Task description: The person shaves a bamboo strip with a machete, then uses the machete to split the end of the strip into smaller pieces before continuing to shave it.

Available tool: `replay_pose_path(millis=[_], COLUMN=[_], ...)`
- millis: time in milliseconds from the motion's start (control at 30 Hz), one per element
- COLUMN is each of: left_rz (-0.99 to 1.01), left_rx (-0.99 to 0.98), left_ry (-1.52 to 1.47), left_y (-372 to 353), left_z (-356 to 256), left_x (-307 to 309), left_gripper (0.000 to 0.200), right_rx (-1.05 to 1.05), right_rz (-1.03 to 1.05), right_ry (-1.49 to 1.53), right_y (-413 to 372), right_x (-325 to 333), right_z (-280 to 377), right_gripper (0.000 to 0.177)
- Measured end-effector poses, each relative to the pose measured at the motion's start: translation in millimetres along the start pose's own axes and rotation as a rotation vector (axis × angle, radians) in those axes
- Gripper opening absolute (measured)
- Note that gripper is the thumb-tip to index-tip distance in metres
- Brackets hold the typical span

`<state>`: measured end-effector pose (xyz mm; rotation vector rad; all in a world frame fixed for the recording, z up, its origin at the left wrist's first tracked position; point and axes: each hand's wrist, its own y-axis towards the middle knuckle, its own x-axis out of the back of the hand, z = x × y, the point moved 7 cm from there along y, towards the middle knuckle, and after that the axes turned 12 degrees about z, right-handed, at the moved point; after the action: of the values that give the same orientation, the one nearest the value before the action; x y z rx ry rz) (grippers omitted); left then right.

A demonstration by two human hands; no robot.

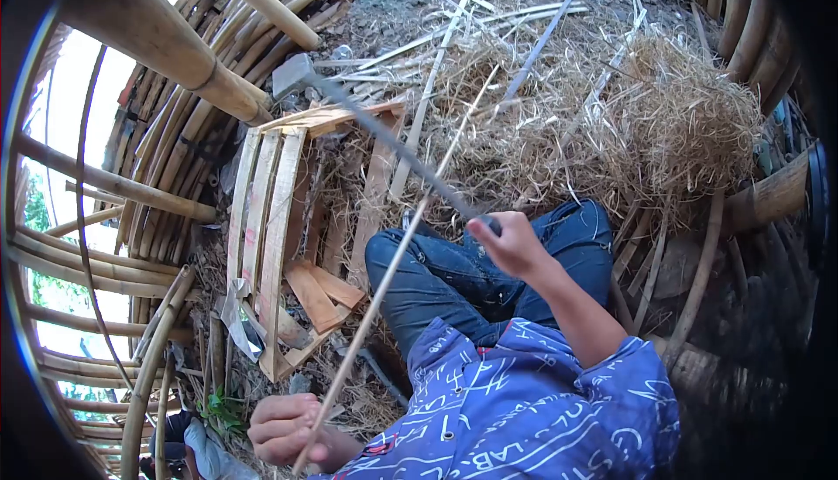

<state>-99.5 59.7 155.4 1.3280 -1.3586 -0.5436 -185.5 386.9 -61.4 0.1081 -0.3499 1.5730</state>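
Note:
A long, thin bamboo strip [379, 292] runs slantwise from the lower left up toward the straw. My left hand [286, 428] is closed on its near end, fingers curled, low on the left. My right hand [517, 249] grips the dark handle of a long knife [384, 135] above my lap. The grey blade points up and to the left, and it crosses the bamboo strip in this view. Under both lie my crossed legs in blue jeans [419, 279].
A wooden slatted crate [278, 209] lies left of my legs, with loose wood pieces [319, 297] in it. Dry shavings [672, 122] are heaped at the right. Several split strips [441, 70] lie ahead. Bamboo poles [113, 179] line the left; another person [196, 445] is at lower left.

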Motion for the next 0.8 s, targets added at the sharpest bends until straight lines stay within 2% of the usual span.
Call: replay_pose_path(millis=[33, 67, 100, 133, 233, 333, 433, 533, 600, 667, 700, 767, 800], left_rz=[-0.010, -0.021, 0.049, 0.117, 0.107, 0.080, 0.084, 0.014, -0.014, 0.084, 0.049, 0.038, 0.018], left_rx=[-0.002, -0.007, -0.023, -0.043, 0.008, 0.085, 0.103, 0.214, 0.175, 0.114, 0.046, 0.018, -0.019], left_ry=[0.010, 0.019, 0.052, 0.087, 0.062, 0.076, 0.099, 0.194, 0.156, 0.057, 0.090, 0.112, 0.134], left_y=[0.7, 0.5, 0.6, 0.6, 3.0, 5.0, 4.7, -29.9, -20.8, -23.8, -17.3, -7.2, -4.7], left_z=[-1.7, -3.5, -3.6, -3.7, -5.7, -7.0, -7.5, 16.6, 14.0, 9.5, 1.6, 1.0, -0.4], left_x=[-0.1, 0.8, 2.1, 3.4, 1.6, -3.0, -5.8, 28.4, 20.7, 15.0, 6.4, 2.1, 3.2], left_gripper=[0.036, 0.037, 0.037, 0.037, 0.038, 0.039, 0.040, 0.041, 0.041, 0.040, 0.041, 0.040, 0.040], right_rx=[-0.016, 0.067, 0.156, 0.152, -0.021, -0.125, -0.096, -0.130, -0.121, -0.079, -0.083, 0.191, 0.182], right_rz=[0.009, 0.027, 0.040, 0.039, 0.039, -0.079, -0.105, -0.120, -0.107, -0.013, -0.014, 0.004, 0.001], right_ry=[0.008, -0.026, -0.063, -0.062, 0.042, 0.058, -0.077, -0.075, -0.013, 0.091, 0.095, 0.008, 0.013], right_y=[-2.0, -1.5, -0.5, 2.7, 33.0, 55.3, 67.5, 62.6, 45.1, 28.5, 16.9, -1.7, -1.6], right_x=[-6.0, -11.3, -12.3, -11.5, -13.8, 7.1, 17.3, 13.8, 11.8, -1.0, -3.2, -10.5, -14.5], right_z=[5.1, 17.2, 25.7, 21.1, -28.1, -79.4, -95.7, -74.4, -45.7, -18.4, -0.3, 49.4, 49.5], right_gripper=[0.067, 0.067, 0.066, 0.066, 0.069, 0.074, 0.074, 0.075, 0.070, 0.058, 0.058, 0.034, 0.034])
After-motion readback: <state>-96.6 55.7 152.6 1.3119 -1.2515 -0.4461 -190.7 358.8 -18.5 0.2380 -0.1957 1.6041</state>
